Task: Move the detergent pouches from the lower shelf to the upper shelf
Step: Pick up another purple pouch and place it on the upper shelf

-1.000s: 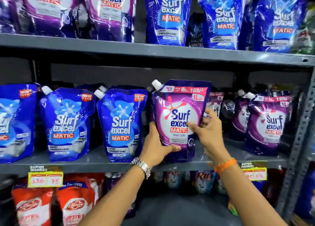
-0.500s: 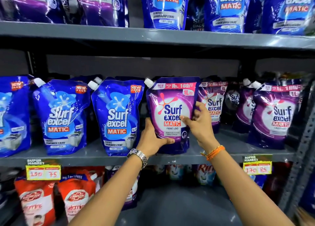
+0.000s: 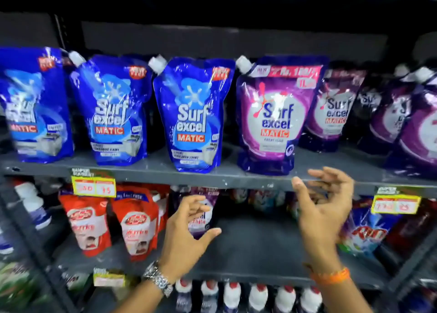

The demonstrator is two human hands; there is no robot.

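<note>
A purple Surf Excel pouch [image 3: 274,116] stands upright on the upper grey shelf [image 3: 227,174], beside blue pouches [image 3: 192,116] on its left and more purple pouches [image 3: 335,109] on its right. My left hand [image 3: 186,234] is open in front of the lower shelf [image 3: 255,249], close to a purple pouch [image 3: 201,215] standing at the back there. My right hand [image 3: 324,208] is open, fingers spread, just below the upper shelf's edge. Neither hand holds anything.
Red Lifebuoy refill pouches [image 3: 139,223] stand on the lower shelf at left, a Rin pouch [image 3: 364,234] at right. Yellow price tags [image 3: 93,186] hang on the upper shelf's edge. White bottles with red caps [image 3: 257,296] line the bottom row.
Both hands have let go of the purple pouch, which now stands alone on the upper shelf. The hands dropped to the lower shelf level and the view tilted downward.
</note>
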